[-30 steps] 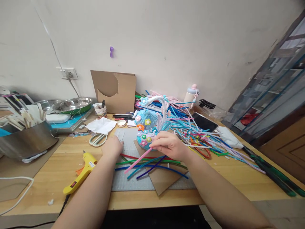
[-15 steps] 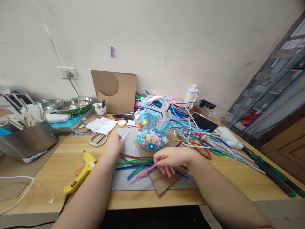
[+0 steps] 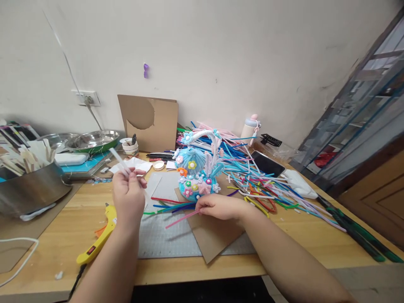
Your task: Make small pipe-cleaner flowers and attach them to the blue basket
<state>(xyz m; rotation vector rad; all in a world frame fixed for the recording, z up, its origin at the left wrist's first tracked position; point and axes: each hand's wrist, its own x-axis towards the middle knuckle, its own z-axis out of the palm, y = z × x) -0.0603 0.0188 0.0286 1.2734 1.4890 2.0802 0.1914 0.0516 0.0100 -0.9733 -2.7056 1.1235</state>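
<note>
My left hand (image 3: 128,185) is raised over the left end of the grey cutting mat (image 3: 164,244), its fingers closed on a translucent white glue stick (image 3: 117,156). A pink pipe cleaner (image 3: 178,219) is pinched in my right hand (image 3: 214,206), just in front of the flower basket (image 3: 189,191). That basket is blue and fuzzy, with small flowers and a white arched handle. Red, green and blue pipe cleaners (image 3: 172,207) lie on the mat between my hands, partly behind the right one. A cardboard piece (image 3: 210,242) sits under the right wrist.
A yellow glue gun (image 3: 98,242) lies left of my left forearm. Many pipe cleaners (image 3: 268,181) spread across the table's right side, near a phone (image 3: 268,163) and a bottle (image 3: 250,128). Far left stands a metal pot (image 3: 34,183) of sticks. Cardboard sheets (image 3: 164,126) lean against the wall.
My left hand has risen and moved left with the glue stick. My right hand has shifted slightly left and away, and the loose pipe cleaners now lie bunched closer to the basket.
</note>
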